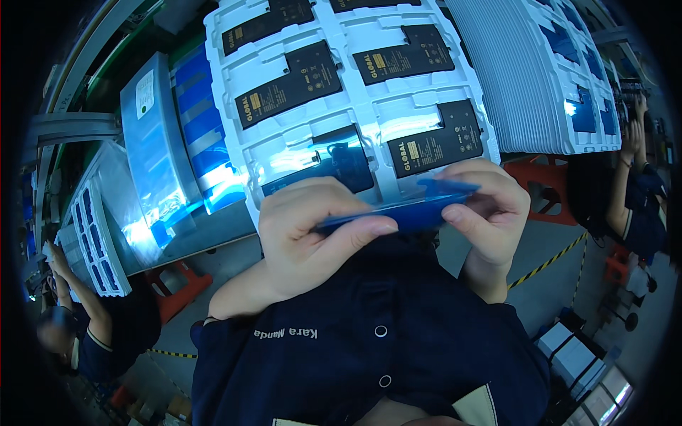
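Note:
Between both hands, in front of my chest, is a thin flat battery with a glossy blue face, tilted almost edge-on. My left hand pinches its left end between thumb and fingers. At the other end my right hand grips it near a raised blue flap. Just beyond lies a white moulded tray with several black L-shaped batteries in its pockets. The nearest left pocket holds a dark battery with a bluish sheen, partly hidden by my left hand.
A tall stack of white trays stands at the right. To the left lie a clear plastic-wrapped pack and blue strips. Other people work at both sides, near red stools. Another filled tray sits far left.

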`<state>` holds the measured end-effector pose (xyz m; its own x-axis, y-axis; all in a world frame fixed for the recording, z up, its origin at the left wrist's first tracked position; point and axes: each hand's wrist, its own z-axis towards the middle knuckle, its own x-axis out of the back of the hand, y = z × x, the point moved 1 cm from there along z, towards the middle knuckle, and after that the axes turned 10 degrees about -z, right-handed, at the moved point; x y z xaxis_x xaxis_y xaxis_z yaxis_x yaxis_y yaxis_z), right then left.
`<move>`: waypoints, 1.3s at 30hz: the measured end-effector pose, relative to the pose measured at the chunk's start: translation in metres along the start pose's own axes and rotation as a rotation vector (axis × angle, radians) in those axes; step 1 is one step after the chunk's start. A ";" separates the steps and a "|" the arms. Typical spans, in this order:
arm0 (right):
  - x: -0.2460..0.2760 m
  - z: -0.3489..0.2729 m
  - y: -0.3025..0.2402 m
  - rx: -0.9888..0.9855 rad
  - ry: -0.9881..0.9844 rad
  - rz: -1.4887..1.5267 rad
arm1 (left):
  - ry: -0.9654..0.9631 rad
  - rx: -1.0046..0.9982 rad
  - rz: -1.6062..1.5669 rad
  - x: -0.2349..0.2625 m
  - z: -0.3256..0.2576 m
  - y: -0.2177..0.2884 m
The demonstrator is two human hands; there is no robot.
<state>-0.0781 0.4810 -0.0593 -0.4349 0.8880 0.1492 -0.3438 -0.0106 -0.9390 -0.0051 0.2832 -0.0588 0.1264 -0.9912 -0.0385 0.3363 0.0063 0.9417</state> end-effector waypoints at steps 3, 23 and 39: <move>0.010 -0.001 0.004 0.080 -0.067 -0.034 | -0.176 -0.070 0.146 0.011 -0.003 -0.001; 0.048 0.028 0.029 -0.248 0.087 -0.137 | -0.352 -0.275 0.582 -0.010 0.001 -0.011; 0.044 0.026 0.027 -0.261 0.080 -0.210 | -0.397 -0.220 0.598 -0.013 0.002 -0.012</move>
<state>-0.1279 0.5084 -0.0702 -0.3069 0.8917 0.3327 -0.1903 0.2850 -0.9395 -0.0128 0.2956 -0.0691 0.0144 -0.7835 0.6212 0.5003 0.5436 0.6740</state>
